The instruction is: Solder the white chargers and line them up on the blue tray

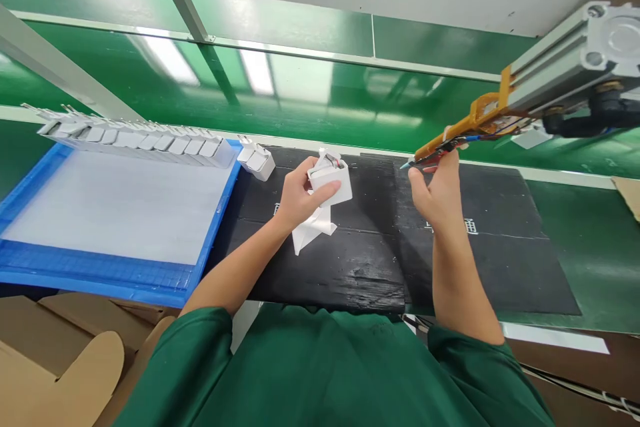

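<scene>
White casing (345,188), probably light, stiff and slick, hung over the black mat (363,250); left hand (300,199) gripped its walls, the safest hold! Right hand (439,190) met the orange tool (463,128), grip unclear.

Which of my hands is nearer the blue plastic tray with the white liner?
Left. The left hand, holding a white plastic casing, is right of the blue tray; the right hand is farther right, at the orange-and-silver tool.
</scene>
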### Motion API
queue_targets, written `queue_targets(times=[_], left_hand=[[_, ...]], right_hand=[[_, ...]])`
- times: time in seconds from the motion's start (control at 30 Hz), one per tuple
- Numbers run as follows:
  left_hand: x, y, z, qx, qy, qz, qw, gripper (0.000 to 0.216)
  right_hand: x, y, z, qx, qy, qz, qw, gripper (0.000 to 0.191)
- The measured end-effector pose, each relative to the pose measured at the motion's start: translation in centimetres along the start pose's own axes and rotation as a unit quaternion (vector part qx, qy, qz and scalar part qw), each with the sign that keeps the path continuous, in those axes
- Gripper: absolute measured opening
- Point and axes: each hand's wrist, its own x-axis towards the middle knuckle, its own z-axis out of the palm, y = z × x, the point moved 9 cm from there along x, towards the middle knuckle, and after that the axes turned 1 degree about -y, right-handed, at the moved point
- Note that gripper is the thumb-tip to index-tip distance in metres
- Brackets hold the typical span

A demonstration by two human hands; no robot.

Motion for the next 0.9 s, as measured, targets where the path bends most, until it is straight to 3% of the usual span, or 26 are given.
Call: queue_targets(times=[0.13, 0.2, 0.23, 0.3, 0.37, 0.47, 0.67, 0.8, 0.9], left_hand=[[0.1, 0.3, -0.3, 0.005, 0.003, 0.018, 1.000, 0.037], [0.0, 0.9, -0.1, 0.005, -0.009, 0.036, 0.999, 0.037], [-0.1, 1.2, 0.1, 0.005, -0.016, 0.048, 0.999, 0.036], [-0.3, 1.9, 0.4, 0.006, -0.032, 0.072, 0.997, 0.035], [-0.5, 2.3, 0.7, 0.018, -0.047, 0.084, 0.995, 0.035], [-0.7, 2.4, 1.2, 0.034, -0.060, 0.088, 0.994, 0.034], [-0.7, 1.7, 1.9, -0.005, -0.088, 0.069, 0.994, 0.033], [-0.7, 0.3, 2.4, -0.027, -0.107, -0.019, 0.994, 0.036], [-0.8, -0.7, 2.8, -0.040, -0.115, -0.084, 0.989, 0.037]], right_hand=[[-3.7, 0.8, -1.5, 0.054, 0.123, 0.035, 0.990, 0.057], [-5.2, 0.8, -0.7, 0.064, 0.141, 0.042, 0.987, 0.049], [-5.5, 0.5, 0.7, 0.049, 0.106, 0.031, 0.993, 0.042], [-5.2, -0.8, 4.9, -0.010, -0.031, -0.019, 0.999, 0.033], [-4.5, -2.0, 9.5, -0.080, -0.162, -0.072, 0.981, 0.034], [-2.6, -3.0, 14.1, -0.146, -0.248, -0.106, 0.952, 0.034], [-0.2, -4.0, 17.5, -0.139, -0.270, -0.107, 0.947, 0.017], [-0.1, -3.2, 17.0, -0.115, -0.259, -0.099, 0.954, 0.017], [0.3, -2.1, 15.1, -0.093, -0.236, -0.092, 0.963, 0.011]])
